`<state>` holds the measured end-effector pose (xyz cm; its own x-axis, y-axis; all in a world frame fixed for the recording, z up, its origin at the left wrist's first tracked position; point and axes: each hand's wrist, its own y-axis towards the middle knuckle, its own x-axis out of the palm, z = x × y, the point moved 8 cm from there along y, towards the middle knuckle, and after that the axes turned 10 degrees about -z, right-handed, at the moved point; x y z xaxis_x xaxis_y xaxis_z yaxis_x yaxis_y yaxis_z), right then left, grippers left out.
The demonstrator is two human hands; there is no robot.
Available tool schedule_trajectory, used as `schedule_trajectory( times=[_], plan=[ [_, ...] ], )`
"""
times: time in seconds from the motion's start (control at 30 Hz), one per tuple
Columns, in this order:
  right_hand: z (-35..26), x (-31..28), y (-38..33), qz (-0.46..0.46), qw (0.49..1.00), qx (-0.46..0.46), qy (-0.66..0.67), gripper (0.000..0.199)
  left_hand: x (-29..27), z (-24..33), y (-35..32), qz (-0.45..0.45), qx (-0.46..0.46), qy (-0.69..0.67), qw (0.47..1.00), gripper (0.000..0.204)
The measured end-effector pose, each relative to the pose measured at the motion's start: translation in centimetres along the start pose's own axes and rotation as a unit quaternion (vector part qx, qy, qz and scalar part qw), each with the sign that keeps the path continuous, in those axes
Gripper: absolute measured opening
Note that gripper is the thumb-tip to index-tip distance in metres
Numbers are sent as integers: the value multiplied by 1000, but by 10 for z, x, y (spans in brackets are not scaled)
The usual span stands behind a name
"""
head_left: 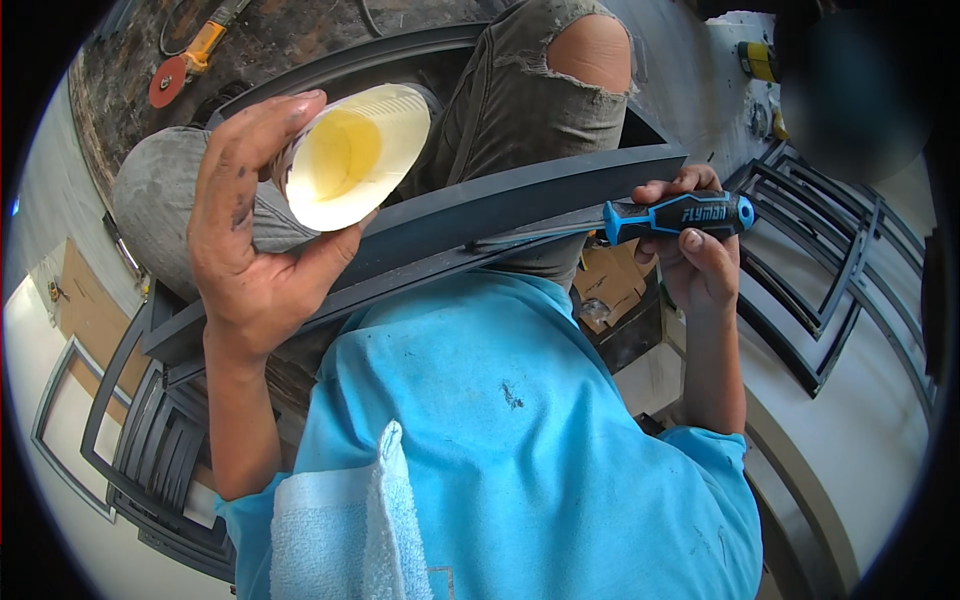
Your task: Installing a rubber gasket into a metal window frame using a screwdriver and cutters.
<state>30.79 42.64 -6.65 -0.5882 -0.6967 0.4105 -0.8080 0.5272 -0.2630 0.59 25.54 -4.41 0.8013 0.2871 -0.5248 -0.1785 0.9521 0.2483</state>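
Observation:
My left hand [250, 240] is wrapped round a white cup [395, 125] with a ribbed inner wall. The cup tilts so that its mouth faces me, and a yellow liquid shows inside it. In my right hand [697, 250] is a screwdriver [675, 216] with a black and blue handle, gripped between thumb and fingers. Its long shaft points left, and the tip lies over the dark grey metal frame [420, 215] resting across my lap. Whether the tip touches the frame I cannot tell. The cup is held above the frame's left part.
An angle grinder [200, 50] with a red disc lies on the stained floor at the far left. Dark metal frames are stacked at the left [165, 460] and at the right [810, 250]. A light blue towel [340, 530] hangs over my blue shirt. Cardboard [610, 285] lies beside my leg.

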Motion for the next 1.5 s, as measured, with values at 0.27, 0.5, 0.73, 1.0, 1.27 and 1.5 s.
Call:
schedule_trajectory(
  times=[0.27, 0.5, 0.73, 1.0, 1.27, 1.5],
  plan=[
    [0, 32, 16, -26, 998, 1, 48, 44, -10, -2, -8, -20, -14, -14, 1000, 70],
    [5, 46, 24, -76, 997, 17, 4, 44, -17, -2, -16, 43, -12, -22, 999, 66],
    [-5, 37, 23, -73, 997, 9, 5, 47, -19, -2, -17, 48, -6, -16, 999, 66],
    [-2, 45, 27, -95, 995, -13, -18, 47, -18, -1, -19, 44, -10, -9, 999, 65],
    [1, 46, 29, -96, 995, 7, -4, 46, -17, -2, -25, -1, -21, -2, 1000, 69],
    [-36, 38, 31, -121, 990, -65, -34, 49, -8, 0, -33, 35, -5, -19, 999, 65]
  ],
)
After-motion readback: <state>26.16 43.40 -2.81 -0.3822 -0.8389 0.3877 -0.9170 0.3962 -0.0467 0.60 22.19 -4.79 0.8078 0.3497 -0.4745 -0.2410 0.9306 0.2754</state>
